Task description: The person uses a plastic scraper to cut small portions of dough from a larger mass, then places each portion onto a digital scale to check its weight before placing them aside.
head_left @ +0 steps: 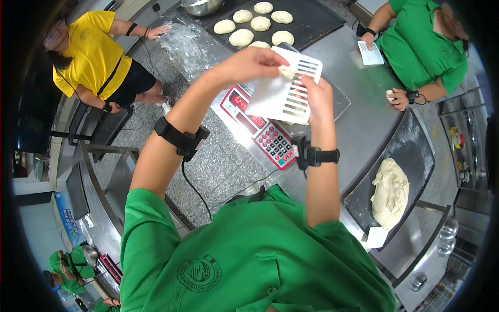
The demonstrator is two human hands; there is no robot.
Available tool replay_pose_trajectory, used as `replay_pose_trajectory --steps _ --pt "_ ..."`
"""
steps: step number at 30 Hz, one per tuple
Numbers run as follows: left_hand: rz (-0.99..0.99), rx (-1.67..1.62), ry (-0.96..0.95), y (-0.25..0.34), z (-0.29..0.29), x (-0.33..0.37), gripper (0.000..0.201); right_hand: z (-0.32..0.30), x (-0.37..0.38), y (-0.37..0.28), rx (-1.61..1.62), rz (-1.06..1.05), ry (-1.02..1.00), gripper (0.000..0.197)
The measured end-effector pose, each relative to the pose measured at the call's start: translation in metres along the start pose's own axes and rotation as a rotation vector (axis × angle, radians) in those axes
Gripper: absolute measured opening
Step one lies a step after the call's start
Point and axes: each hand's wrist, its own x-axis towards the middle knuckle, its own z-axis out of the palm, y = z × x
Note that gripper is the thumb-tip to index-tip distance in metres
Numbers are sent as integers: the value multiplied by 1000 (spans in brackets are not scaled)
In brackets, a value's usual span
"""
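Observation:
My right hand (319, 96) grips a white slotted dough scraper (273, 101) by its edge, thumb on the slots. Between the fingertips of my left hand (252, 65) is a small piece of dough (287, 72), pinched against the scraper's upper part. Both hands are raised above a red and white digital scale (254, 122) with a lit display and keypad. Part of the scale's platform is hidden behind the scraper and my right hand.
Several pale dough rounds (260, 24) lie on a black baking tray (317, 23) at the far side. A large dough mass (390, 195) rests on a dark tray (358, 200) at right, near a white scraper (377, 237). Co-workers in green (423, 47) and yellow (96, 52) stand around the table.

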Motion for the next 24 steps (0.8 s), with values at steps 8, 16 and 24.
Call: replay_pose_trajectory --steps 8,16,24 --pt "326 843 168 -8 11 -9 30 -9 -24 13 310 74 88 18" --pt "397 1015 255 -3 6 -22 30 -35 -38 2 312 -9 200 17" --pt "164 301 464 -44 -19 -85 31 -185 -100 -47 -42 -264 650 21"
